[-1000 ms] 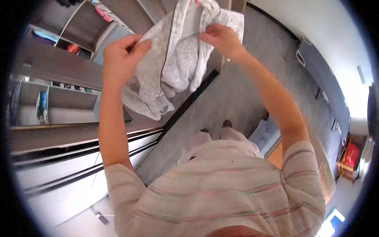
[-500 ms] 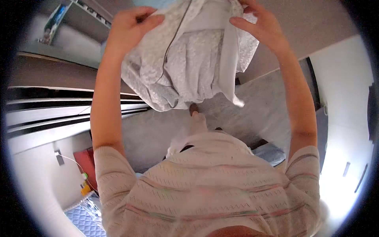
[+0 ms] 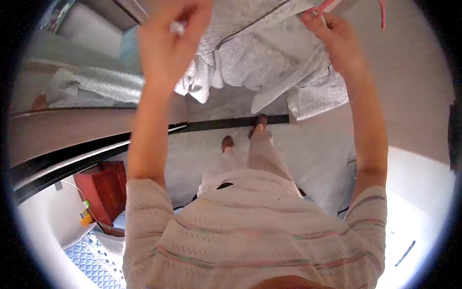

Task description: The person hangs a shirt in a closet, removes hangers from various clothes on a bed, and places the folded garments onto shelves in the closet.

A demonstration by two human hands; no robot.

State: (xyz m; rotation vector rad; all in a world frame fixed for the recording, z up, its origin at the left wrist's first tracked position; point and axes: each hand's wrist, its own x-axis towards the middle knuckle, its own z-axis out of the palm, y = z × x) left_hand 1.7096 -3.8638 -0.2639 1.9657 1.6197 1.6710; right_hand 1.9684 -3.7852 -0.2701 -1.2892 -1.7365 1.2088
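A light grey patterned shirt with dark piping hangs in loose folds at the top of the view. My right hand grips its upper right part, thumb and fingers closed on the cloth beside a thin pink strip. My left hand is at the shirt's upper left, slightly blurred, with its fingers curled and the thumb bent toward them. The cloth runs up beside that thumb, and the fingertips are partly cut off by the frame's top edge.
Folded grey cloth lies on a shelf at the left. A dark rail crosses the floor by my feet. Behind on the left are a red cabinet and a blue quilted surface. A pinkish panel rises at the right.
I have stepped forward, closer to the wardrobe. Both hands have shifted with the shirt, the left one higher. Pink pieces and the folded cloth on the shelf have come into view.
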